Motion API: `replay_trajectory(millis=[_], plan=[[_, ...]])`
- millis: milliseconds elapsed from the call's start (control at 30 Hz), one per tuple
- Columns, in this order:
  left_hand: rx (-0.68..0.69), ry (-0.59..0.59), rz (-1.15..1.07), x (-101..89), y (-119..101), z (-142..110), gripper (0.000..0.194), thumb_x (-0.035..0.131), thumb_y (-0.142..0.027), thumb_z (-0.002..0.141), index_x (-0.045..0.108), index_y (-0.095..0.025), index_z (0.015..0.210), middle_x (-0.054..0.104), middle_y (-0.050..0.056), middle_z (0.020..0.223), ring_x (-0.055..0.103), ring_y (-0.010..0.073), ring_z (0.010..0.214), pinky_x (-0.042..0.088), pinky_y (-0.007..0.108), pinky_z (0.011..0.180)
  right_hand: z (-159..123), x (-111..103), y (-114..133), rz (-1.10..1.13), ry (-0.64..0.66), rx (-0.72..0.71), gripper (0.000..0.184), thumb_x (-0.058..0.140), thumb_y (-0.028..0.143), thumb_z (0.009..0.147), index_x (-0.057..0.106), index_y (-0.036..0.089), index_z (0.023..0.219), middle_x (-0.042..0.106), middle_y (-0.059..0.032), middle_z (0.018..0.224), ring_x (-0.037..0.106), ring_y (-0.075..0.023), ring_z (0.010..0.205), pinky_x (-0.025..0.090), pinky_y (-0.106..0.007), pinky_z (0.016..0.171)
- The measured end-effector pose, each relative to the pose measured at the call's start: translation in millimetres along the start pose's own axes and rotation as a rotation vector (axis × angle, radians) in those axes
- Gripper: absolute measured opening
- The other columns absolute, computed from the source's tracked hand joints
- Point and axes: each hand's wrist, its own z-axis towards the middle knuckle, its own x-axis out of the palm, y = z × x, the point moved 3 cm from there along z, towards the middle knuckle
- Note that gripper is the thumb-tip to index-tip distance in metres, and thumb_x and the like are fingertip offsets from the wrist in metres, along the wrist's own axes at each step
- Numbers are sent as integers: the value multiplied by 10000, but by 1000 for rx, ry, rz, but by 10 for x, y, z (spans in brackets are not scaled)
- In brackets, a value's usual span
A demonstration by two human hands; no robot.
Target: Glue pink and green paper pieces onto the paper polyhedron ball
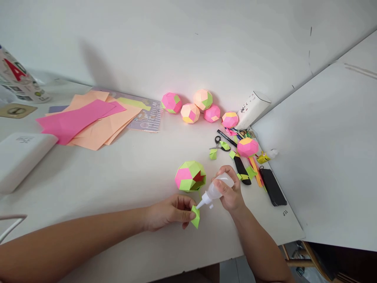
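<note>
Pinched in my left hand (pixel 173 212) is a small folded piece of green paper (pixel 195 220), held above the front part of the table. My right hand (pixel 231 192) grips a translucent glue bottle (pixel 219 187), tilted down to the left. Its narrow nozzle meets the upper edge of the green paper, touching or nearly so. Just behind my hands sits a green and pink paper ball (pixel 188 175), with a gap on its right side that shows a red inside. My left fingers' undersides are partly hidden.
Several finished paper balls (pixel 171 103) line the wall. Scissors (pixel 218 143), a black cutter (pixel 242 169), a marker (pixel 227 138), a yellow-labelled bottle (pixel 263 157) and a phone (pixel 272 187) lie at right. Paper sheets (pixel 97 125) and a white box (pixel 25 159) occupy the left.
</note>
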Motion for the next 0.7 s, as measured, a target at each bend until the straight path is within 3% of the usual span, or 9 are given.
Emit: replay_trajectory(millis=[700], plan=[[-5, 7, 10, 29, -26, -25, 300, 816, -395, 671, 675, -136, 723, 623, 14, 703, 501, 107, 612, 394, 243, 620, 11, -24, -47, 56, 119, -15, 304, 764, 366, 725, 513, 246, 848, 494, 62, 618, 427, -97, 519, 363, -207, 465]])
